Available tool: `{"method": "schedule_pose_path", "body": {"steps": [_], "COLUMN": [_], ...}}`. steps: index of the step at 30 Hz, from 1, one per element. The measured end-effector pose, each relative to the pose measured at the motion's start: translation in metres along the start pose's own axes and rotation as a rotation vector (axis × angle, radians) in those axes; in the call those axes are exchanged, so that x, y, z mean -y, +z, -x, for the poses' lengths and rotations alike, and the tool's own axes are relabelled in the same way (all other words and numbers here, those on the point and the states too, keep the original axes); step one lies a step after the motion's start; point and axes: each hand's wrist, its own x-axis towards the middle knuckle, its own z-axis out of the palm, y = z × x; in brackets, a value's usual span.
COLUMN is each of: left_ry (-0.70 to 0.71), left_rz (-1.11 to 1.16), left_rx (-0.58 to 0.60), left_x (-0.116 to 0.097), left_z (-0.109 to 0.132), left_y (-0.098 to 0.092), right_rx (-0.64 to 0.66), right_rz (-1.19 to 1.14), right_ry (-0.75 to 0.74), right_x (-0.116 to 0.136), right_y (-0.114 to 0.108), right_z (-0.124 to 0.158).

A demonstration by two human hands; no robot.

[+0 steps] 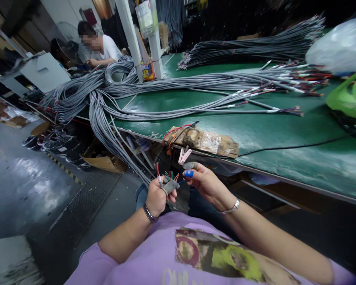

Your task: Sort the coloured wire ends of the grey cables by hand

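Observation:
My left hand [158,197] is closed around the end of a grey cable [115,148], its thumb in a grey finger cot. Thin coloured wires [167,175] fan out of the stripped end above the fist. My right hand [202,181] is just to the right, its fingertips in a blue and a grey cot, pinched on one of those wires. Both hands hover below the front edge of the green table [255,130], above my lap.
A pink clip [184,155] hangs off a taped cardboard pad [209,141] at the table edge. Bundles of grey cables [195,83] cover the table and droop to the floor at left. A green fan [351,95] stands right. Another person [102,47] works at the far end.

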Motion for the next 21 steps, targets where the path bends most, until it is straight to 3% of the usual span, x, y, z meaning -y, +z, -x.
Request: {"method": "schedule_pose_path", "body": {"steps": [5, 9, 17, 21], "left_ry": [0.036, 0.041, 0.077, 0.107], "left_rz": [0.013, -0.037, 0.051, 0.093], "left_rx": [-0.016, -0.006, -0.024, -0.049], "left_x": [0.000, 0.001, -0.007, -0.021], "left_z": [0.001, 0.002, 0.006, 0.004], "left_y": [0.000, 0.001, 0.003, 0.011], "right_rx": [0.044, 0.104, -0.096, 0.005], "right_rz": [0.109, 0.208, -0.025, -0.083], "right_ry": [0.061, -0.028, -0.031, 0.039], "right_x": [0.004, 0.000, 0.000, 0.005], "right_y": [0.002, 0.011, 0.000, -0.003], "right_z": [0.004, 0.010, 0.000, -0.008]}}
